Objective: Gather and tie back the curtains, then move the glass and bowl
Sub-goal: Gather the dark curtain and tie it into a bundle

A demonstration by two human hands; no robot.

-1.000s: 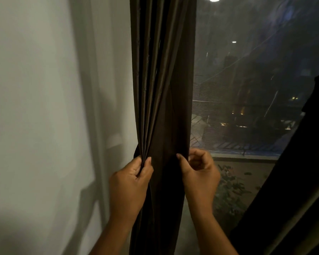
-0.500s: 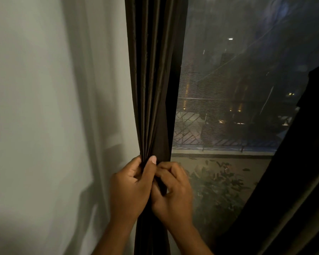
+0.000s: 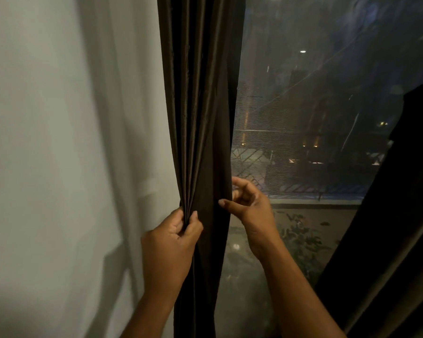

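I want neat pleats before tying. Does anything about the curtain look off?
Nothing stands out. The curtain hangs in even folds; the left hand pinches them, the right hand pinches its free edge.

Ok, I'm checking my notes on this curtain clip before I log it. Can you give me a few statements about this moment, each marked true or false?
1. The left hand pinches the gathered pleats of the dark curtain. True.
2. The right hand is well clear of that curtain. False: its thumb lies on the curtain's right edge.
3. The curtain is already tied back. False: only the hands gather it, and nothing is wrapped round it.
4. A second dark curtain hangs at the right of the window. True.
5. It is bright daylight outside. False: it is dark out there, with small lights showing.
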